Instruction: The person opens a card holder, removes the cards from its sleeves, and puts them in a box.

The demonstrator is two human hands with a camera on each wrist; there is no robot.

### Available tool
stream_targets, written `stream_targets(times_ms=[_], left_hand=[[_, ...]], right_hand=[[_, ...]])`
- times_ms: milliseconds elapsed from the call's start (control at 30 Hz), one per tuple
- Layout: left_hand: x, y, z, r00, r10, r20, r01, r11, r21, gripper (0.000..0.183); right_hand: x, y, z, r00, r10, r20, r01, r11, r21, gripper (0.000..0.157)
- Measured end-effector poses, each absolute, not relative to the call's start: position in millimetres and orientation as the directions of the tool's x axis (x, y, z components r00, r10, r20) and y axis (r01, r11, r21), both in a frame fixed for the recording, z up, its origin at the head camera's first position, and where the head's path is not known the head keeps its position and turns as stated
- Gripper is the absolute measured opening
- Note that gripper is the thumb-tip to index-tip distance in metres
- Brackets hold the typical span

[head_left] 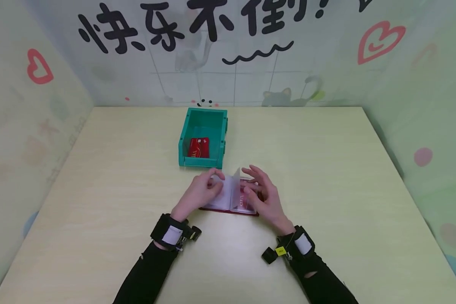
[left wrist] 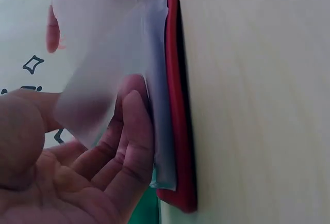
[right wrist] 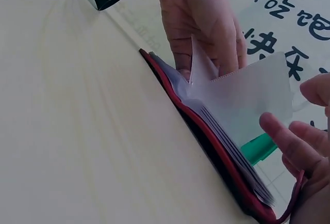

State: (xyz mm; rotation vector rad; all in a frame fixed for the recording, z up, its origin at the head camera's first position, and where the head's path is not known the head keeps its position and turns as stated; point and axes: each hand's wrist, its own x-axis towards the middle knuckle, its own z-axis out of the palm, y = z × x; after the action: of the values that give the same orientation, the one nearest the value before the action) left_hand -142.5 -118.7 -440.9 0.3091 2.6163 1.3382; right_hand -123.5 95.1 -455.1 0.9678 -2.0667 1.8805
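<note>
A red-covered card holder [head_left: 228,211] lies spread on the table, its clear plastic sleeve pages fanned. My left hand [head_left: 203,190] is at its left side, where a clear sleeve page [left wrist: 103,97] lies between the thumb and the fingers. To the right, my right hand [head_left: 264,196] hovers with loosely bent fingers beside an upright sleeve page [right wrist: 258,90], holding nothing. A red card [head_left: 243,199] shows in the right-hand part of the holder, partly covered by the right hand. The left fingertips [left wrist: 134,100] overlap the page in the left wrist view.
Just beyond the holder stands a teal plastic bin [head_left: 203,118], with red cards [head_left: 199,147] printed with white letters near its front wall. Pale wood tabletop [head_left: 99,177] surrounds them. A printed backdrop [head_left: 232,80] rises behind the table and along both sides.
</note>
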Motion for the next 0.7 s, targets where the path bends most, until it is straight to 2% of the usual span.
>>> stream_targets(times_ms=[67, 167, 233, 300, 400, 467, 533, 600, 700], left_hand=[[-142.5, -116.8, -441.0, -0.959, 0.271, -0.087, 0.095, 0.593, 0.799, 0.03], [-141.9, -113.5, -440.1, -0.961, 0.255, -0.111, 0.075, 0.622, 0.779, 0.055], [-141.1, -111.4, -437.7, -0.96, 0.254, -0.118, 0.073, 0.633, 0.771, 0.061], [-140.4, -110.7, -435.2, -0.959, 0.262, -0.109, 0.088, 0.639, 0.764, 0.055], [-139.6, -112.1, -432.1, -0.96, 0.266, -0.092, 0.106, 0.646, 0.756, 0.033], [-138.9, -114.1, -431.3, -0.965, 0.246, -0.094, 0.094, 0.656, 0.749, 0.022], [-137.8, -115.2, -431.6, -0.973, 0.209, -0.1, 0.071, 0.682, 0.727, 0.021], [-136.5, -114.6, -432.6, -0.982, 0.174, -0.081, 0.073, 0.731, 0.678, 0.034], [-134.3, -111.5, -433.8, -0.988, 0.156, 0.004, 0.129, 0.806, 0.578, 0.059]], right_hand=[[-123.4, 95.0, -456.3, -0.762, -0.381, 0.523, -0.555, -0.031, -0.831, 0.059], [-124.8, 95.6, -464.4, -0.741, -0.441, 0.506, -0.563, -0.002, -0.826, 0.063], [-127.9, 96.6, -473.8, -0.728, -0.471, 0.499, -0.592, 0.062, -0.804, 0.069], [-131.5, 97.9, -482.4, -0.716, -0.49, 0.497, -0.626, 0.134, -0.769, 0.073], [-137.7, 101.4, -491.8, -0.717, -0.493, 0.493, -0.671, 0.295, -0.68, 0.073], [-140.6, 105.9, -493.6, -0.739, -0.48, 0.473, -0.666, 0.413, -0.622, 0.071], [-142.9, 112.0, -493.5, -0.774, -0.459, 0.436, -0.632, 0.521, -0.574, 0.072], [-143.9, 119.0, -492.7, -0.814, -0.443, 0.376, -0.581, 0.612, -0.536, 0.074], [-144.2, 127.7, -491.1, -0.853, -0.433, 0.293, -0.522, 0.678, -0.517, 0.077]])
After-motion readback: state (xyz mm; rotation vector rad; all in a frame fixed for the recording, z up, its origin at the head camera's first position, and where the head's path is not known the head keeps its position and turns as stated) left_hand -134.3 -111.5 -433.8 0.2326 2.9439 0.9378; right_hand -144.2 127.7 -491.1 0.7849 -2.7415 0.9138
